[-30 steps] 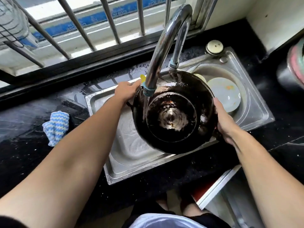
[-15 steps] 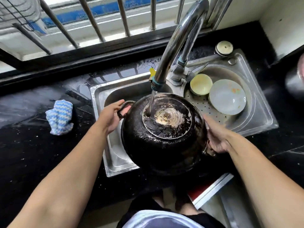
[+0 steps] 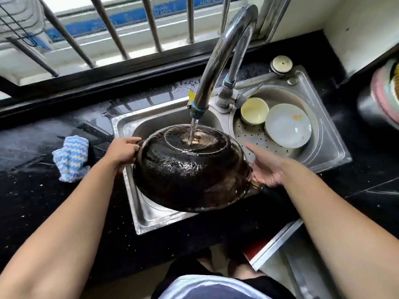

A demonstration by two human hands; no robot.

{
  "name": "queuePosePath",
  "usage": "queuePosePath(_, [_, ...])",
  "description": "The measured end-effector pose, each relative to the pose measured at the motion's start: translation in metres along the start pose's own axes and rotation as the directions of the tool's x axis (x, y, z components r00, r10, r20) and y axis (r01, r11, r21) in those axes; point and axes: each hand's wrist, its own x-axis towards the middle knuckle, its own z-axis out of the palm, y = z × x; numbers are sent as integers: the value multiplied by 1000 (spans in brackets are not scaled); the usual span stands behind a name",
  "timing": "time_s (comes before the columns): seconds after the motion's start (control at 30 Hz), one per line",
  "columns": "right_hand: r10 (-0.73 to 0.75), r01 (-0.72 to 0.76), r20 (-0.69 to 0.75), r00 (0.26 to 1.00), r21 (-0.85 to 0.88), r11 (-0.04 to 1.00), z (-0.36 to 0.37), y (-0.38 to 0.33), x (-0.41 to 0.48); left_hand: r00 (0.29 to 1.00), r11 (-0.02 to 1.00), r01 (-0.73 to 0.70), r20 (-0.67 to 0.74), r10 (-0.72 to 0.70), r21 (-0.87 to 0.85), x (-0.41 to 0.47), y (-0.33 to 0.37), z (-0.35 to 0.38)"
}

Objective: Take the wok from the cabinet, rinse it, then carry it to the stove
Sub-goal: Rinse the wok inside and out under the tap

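Fingers (image 3: 255, 148) of right hand (image 3: 266, 169) splayed beside upturned wok (image 3: 192, 169); left hand (image 3: 122, 151) grips rim.

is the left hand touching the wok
Touching. The head view shows the left hand curled around the wok's rim at its left edge, no gap visible.

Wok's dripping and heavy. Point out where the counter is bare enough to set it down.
Bare: black counter left of the sink, in front of the blue cloth, and its front strip. Crowded: right basin holds a bowl and plate; wok fills the left.
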Motion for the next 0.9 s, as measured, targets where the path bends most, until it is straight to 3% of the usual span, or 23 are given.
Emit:
queuePosePath(0.13, [-39, 8, -150, 988, -200, 980, 16, -9, 10, 993, 978, 120, 17, -119, -173, 5, -2, -15])
queuePosePath(0.3, [-88, 2, -232, 969, -348, 938, 27, -23, 18, 979, 938, 202, 69, -190, -282, 6, 8, -29])
queuePosePath(0.43, [-85, 19, -170, 982, -357, 934, 32, -34, 35, 969, 933, 244, 25, -247, -264, 4, 19, -33])
queuePosePath(0.67, [-26, -52, -258, 966, -291, 955, 39, -36, 59, 960, 893, 270, 31, -278, -359, 16, 17, -69])
queuePosePath(0.9, [-75, 1, -230, 970, -308, 951, 57, -32, 73, 952, 862, 270, -17, -307, -429, 19, 16, -83])
